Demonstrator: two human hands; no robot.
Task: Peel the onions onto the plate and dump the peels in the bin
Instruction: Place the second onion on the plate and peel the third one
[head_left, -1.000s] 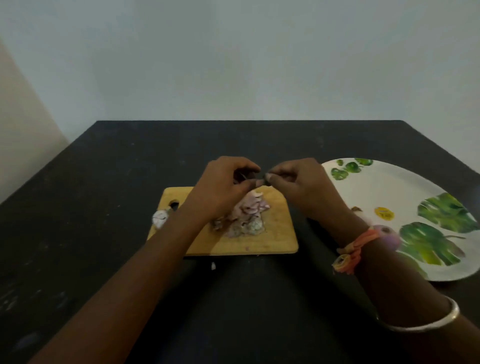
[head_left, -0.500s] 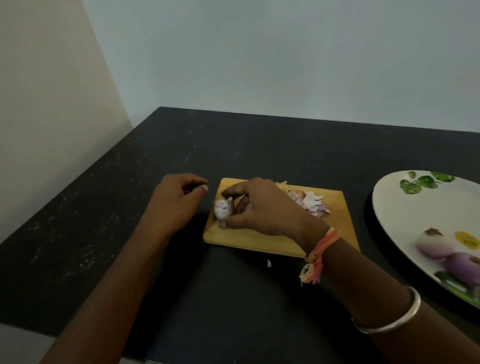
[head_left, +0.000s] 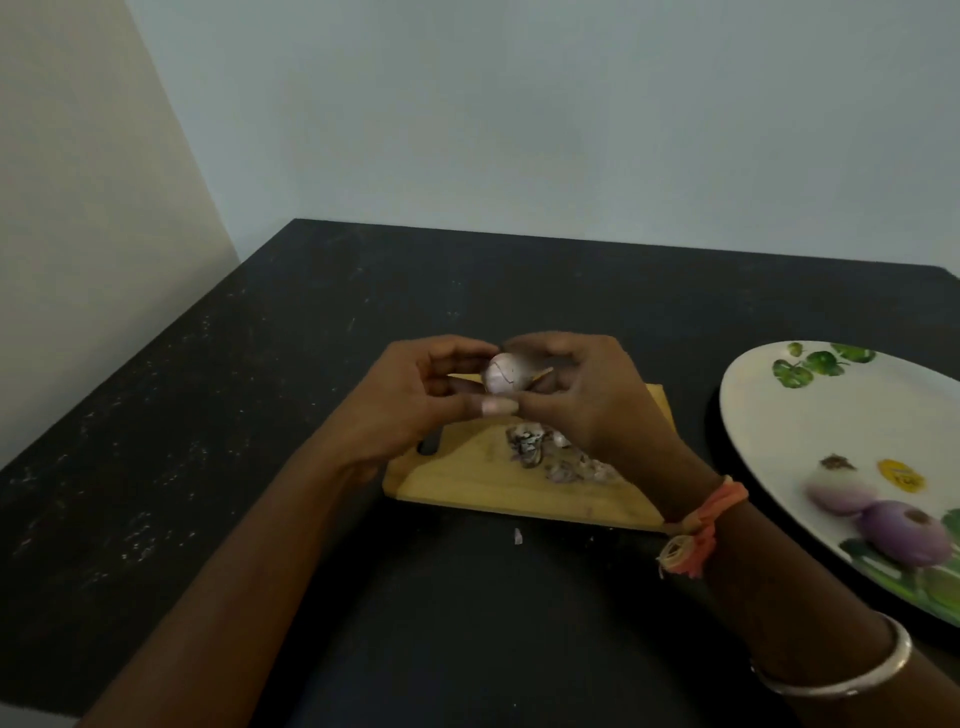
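Note:
A small pale onion (head_left: 503, 372) with its skin on is held above the wooden cutting board (head_left: 467, 480). My left hand (head_left: 415, 400) grips it from the left, thumb underneath. My right hand (head_left: 582, 395) holds it from the right, fingers curled over its top. A heap of onion peels (head_left: 550, 452) lies on the board below my right hand. Two peeled purple onions (head_left: 878, 514) sit on the white leaf-patterned plate (head_left: 810, 410) at the right.
Everything stands on a black table (head_left: 260, 415) set into a wall corner. One scrap of peel (head_left: 518, 536) lies on the table just in front of the board. The plate runs off the right edge of view. No bin is in view.
My right hand lifted the onion off the board's left end. My left hand came in from the table and both now hold it above the board.

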